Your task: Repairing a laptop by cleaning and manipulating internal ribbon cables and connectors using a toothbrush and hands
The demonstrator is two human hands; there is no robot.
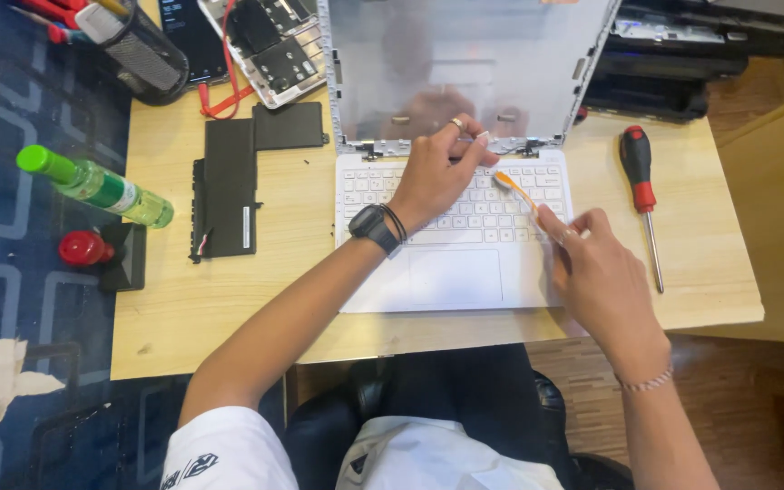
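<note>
A white laptop (383, 290) lies open on a small wooden table (183, 308), its lid tilted back with a bare silvery panel. My left hand (436, 172), with a black watch on the wrist, rests on the upper keyboard by the hinge, fingers bent and touching the hinge strip. My right hand (596, 277) holds an orange-handled toothbrush (514, 189) whose white head touches the keys at the upper right of the keyboard.
A red-and-black screwdriver (641, 195) lies right of the laptop. A flat black battery pack (238, 177) lies to the left, a disassembled device (269, 41) behind it. A green bottle (93, 184), red cap (83, 247), mesh pen cup (138, 50) and black laptop parts (682, 54) surround the table.
</note>
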